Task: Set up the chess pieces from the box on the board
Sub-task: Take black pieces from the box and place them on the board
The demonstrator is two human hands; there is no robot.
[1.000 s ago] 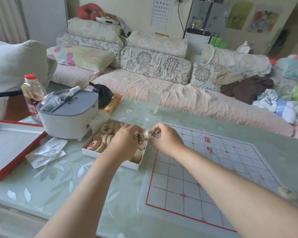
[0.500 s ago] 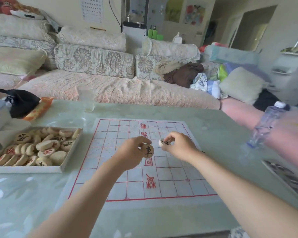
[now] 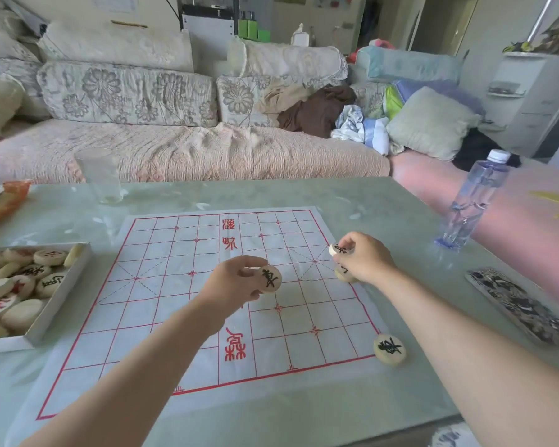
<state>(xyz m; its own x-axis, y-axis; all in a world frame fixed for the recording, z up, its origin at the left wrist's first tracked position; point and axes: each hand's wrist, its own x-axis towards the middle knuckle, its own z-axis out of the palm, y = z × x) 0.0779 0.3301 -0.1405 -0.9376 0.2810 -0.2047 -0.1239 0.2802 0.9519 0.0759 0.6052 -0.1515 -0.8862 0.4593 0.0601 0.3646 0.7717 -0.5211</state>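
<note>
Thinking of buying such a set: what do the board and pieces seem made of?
The board looks like thin paper or plastic sheet: matte white, slightly wrinkled, red printed lines. The piece at its near right corner: pale smooth disc, wood or plastic.

table (image 3: 368, 201): in front of the sofa (image 3: 188, 150), bearing all that follows
board (image 3: 162, 317): on the table's middle
box (image 3: 42, 327): on the table, just left of the board, loose pieces (image 3: 23, 314) heaped in it
left hand (image 3: 233, 285): above the board's middle, pinching one piece (image 3: 269, 279)
right hand (image 3: 365, 258): above the board's right edge, pinching a second piece (image 3: 338, 249); a third piece (image 3: 344, 275) sits just beneath it
lone piece (image 3: 389, 349): at the board's near right corner
glass (image 3: 100, 175): behind the board's far left corner
water bottle (image 3: 471, 201): right of the board, far side
flat case (image 3: 523, 308): right of the board, nearer than the bottle
</note>
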